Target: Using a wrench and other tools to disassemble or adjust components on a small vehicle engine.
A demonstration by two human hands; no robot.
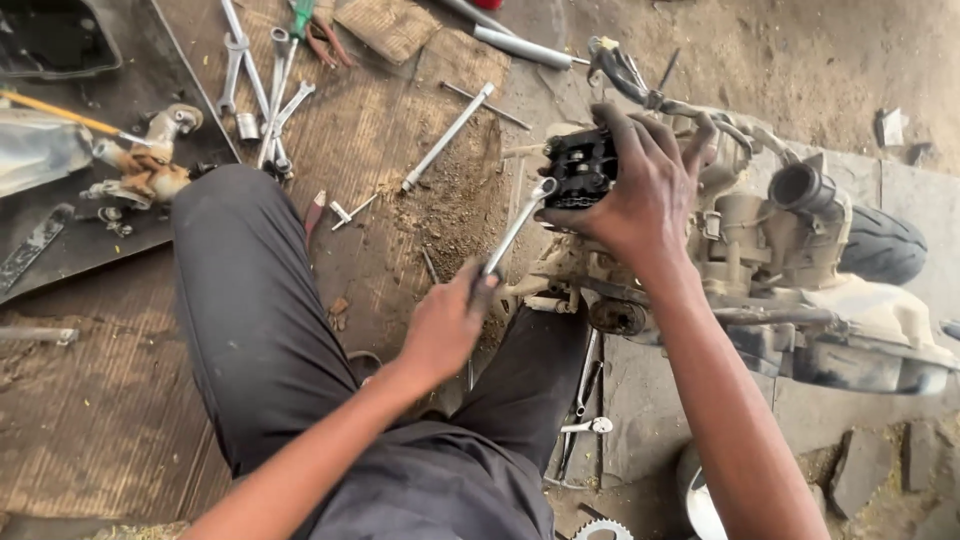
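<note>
My right hand (640,185) is wrapped over a black engine part (578,168) at the front of a dirty scooter engine (760,250) that lies on the ground. In my left hand (445,325) I grip the lower end of a silver ring spanner (515,228), whose ring end reaches up to the black part just under my right thumb. My leg in dark trousers (250,300) stretches between the two.
Several spanners (265,85), a T-handle wrench (447,135) and green-handled pliers (305,20) lie on the wooden board at the top. A carburettor-like part (150,165) sits at left. More tools (585,400) lie under my knee. A tyre (885,245) is behind the engine.
</note>
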